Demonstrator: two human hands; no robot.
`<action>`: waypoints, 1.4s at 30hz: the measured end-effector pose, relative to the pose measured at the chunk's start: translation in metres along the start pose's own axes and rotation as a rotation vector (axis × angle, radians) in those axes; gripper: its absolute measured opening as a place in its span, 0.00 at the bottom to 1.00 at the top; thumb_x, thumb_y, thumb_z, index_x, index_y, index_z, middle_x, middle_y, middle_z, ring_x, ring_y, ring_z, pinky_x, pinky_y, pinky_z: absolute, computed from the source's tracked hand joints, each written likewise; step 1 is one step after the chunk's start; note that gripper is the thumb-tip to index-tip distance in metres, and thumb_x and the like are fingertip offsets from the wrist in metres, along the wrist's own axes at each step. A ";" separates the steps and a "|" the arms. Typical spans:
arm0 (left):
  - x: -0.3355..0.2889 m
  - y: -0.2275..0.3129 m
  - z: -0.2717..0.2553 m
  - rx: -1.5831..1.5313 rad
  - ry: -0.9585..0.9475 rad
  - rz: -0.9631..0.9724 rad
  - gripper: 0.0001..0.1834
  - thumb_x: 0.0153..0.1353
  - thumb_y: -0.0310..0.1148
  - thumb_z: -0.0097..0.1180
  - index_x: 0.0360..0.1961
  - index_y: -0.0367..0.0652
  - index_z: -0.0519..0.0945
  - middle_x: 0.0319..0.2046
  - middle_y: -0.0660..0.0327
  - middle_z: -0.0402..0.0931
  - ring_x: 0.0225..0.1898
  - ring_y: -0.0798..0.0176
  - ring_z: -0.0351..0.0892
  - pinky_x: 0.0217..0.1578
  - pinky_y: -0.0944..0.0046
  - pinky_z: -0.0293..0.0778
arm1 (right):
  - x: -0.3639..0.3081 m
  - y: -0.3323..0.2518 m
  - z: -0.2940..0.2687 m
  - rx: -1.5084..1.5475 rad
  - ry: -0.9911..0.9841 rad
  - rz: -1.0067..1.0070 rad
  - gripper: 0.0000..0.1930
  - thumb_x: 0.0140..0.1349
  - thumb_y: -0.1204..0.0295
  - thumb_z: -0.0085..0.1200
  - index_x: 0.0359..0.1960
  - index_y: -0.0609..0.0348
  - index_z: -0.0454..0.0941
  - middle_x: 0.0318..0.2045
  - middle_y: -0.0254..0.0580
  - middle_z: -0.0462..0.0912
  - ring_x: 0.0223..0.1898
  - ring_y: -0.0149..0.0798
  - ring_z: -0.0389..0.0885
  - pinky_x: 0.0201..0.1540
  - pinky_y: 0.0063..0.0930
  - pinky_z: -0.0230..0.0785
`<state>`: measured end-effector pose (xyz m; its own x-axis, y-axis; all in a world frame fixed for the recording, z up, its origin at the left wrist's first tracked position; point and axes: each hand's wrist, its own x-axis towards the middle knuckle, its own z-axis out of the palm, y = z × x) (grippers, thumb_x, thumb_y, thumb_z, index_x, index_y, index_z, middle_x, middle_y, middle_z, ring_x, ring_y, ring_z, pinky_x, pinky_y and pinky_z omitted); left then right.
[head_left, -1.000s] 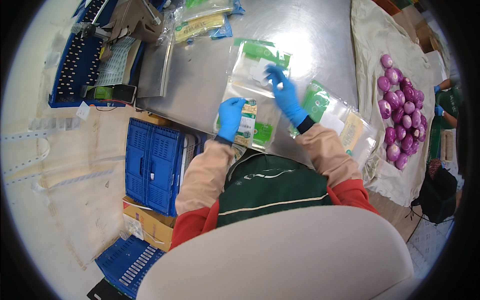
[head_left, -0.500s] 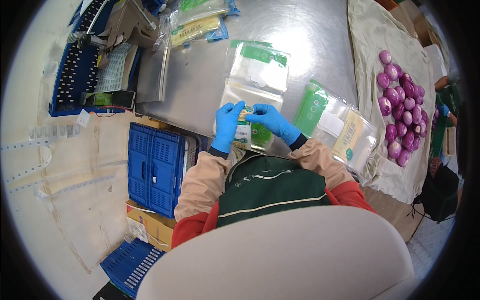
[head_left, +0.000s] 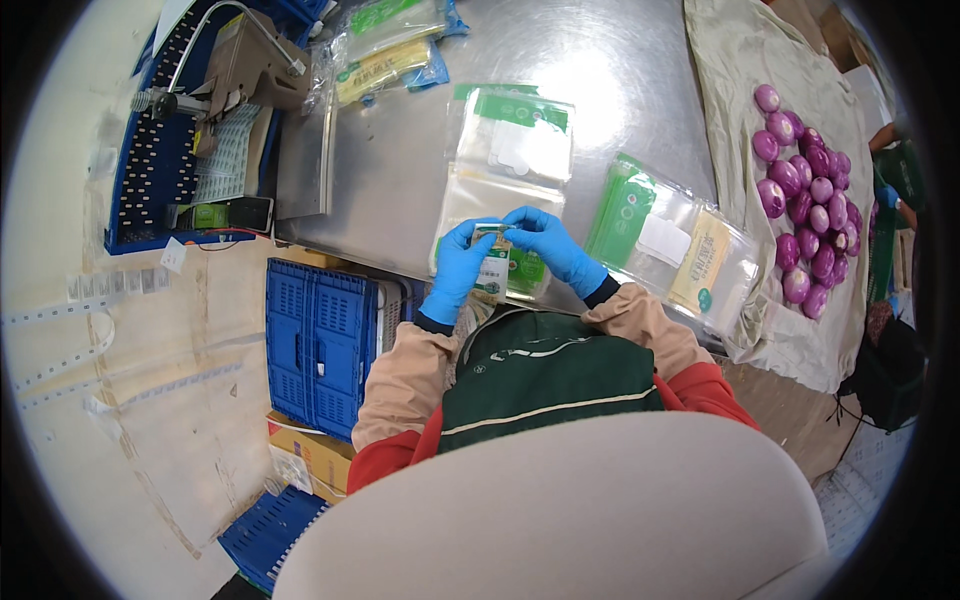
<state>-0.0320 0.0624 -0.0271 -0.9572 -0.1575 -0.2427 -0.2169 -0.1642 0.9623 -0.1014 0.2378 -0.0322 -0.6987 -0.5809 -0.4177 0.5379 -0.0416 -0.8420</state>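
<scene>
In blue gloves, both my hands meet over the near edge of the metal table. My left hand [head_left: 455,268] pinches the upper left of a small printed label [head_left: 492,272], white and green with a barcode. My right hand [head_left: 555,250] has its fingertips closed at the label's upper right edge. The fingertips partly cover the label's top. Under and beyond them lie clear plastic packaging bags [head_left: 508,187] with green bands. To the right rests another stack of clear bags [head_left: 625,212] with green ends and a beige panel.
Peeled purple onions [head_left: 820,190] lie on a cream cloth [head_left: 740,120] at the right. Wrapped bag packs [head_left: 385,70] sit at the far left of the table. A metal device [head_left: 245,65] stands by a blue crate [head_left: 125,200]. Folded blue crates [head_left: 312,345] are below left.
My fingers have shifted around the label's top, the left hand's fingertips now bent over toward the right hand's. The whole view has turned slightly.
</scene>
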 end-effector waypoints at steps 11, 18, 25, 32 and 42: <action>-0.004 -0.011 -0.012 0.116 -0.014 -0.162 0.09 0.61 0.27 0.60 0.42 0.37 0.81 0.34 0.63 0.82 0.34 0.74 0.78 0.35 0.72 0.75 | -0.001 -0.004 0.001 -0.288 0.044 -0.193 0.07 0.59 0.79 0.58 0.39 0.60 0.78 0.35 0.31 0.79 0.36 0.25 0.76 0.43 0.21 0.71; -0.011 -0.011 -0.005 -0.075 0.034 -0.249 0.10 0.61 0.32 0.60 0.37 0.35 0.83 0.29 0.62 0.82 0.28 0.72 0.78 0.30 0.71 0.74 | 0.002 -0.018 0.006 -0.530 0.365 -0.293 0.13 0.59 0.78 0.57 0.46 0.59 0.76 0.38 0.34 0.80 0.36 0.25 0.76 0.43 0.21 0.71; 0.032 -0.028 -0.005 -0.064 0.098 -0.340 0.13 0.62 0.34 0.60 0.39 0.34 0.82 0.29 0.59 0.82 0.27 0.68 0.81 0.27 0.69 0.76 | 0.023 -0.028 0.005 -0.609 0.378 -0.609 0.17 0.64 0.79 0.50 0.55 0.57 0.72 0.46 0.40 0.80 0.42 0.32 0.79 0.46 0.24 0.72; 0.024 -0.012 0.008 -0.172 0.071 -0.210 0.13 0.62 0.33 0.59 0.40 0.32 0.82 0.30 0.59 0.83 0.27 0.68 0.80 0.29 0.69 0.77 | 0.038 -0.024 0.012 -0.327 0.386 -0.626 0.13 0.68 0.81 0.43 0.51 0.59 0.73 0.44 0.41 0.80 0.45 0.32 0.80 0.49 0.24 0.71; 0.024 -0.018 -0.006 0.058 -0.031 -0.384 0.18 0.64 0.36 0.57 0.48 0.33 0.79 0.33 0.58 0.82 0.29 0.67 0.81 0.30 0.68 0.78 | 0.036 0.001 -0.004 -0.999 0.116 -0.395 0.17 0.63 0.79 0.43 0.53 0.55 0.72 0.46 0.56 0.79 0.46 0.58 0.79 0.49 0.42 0.72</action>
<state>-0.0498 0.0555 -0.0512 -0.8092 -0.0654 -0.5838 -0.5705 -0.1497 0.8075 -0.1281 0.2200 -0.0494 -0.8071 -0.5889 -0.0413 -0.3265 0.5036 -0.7999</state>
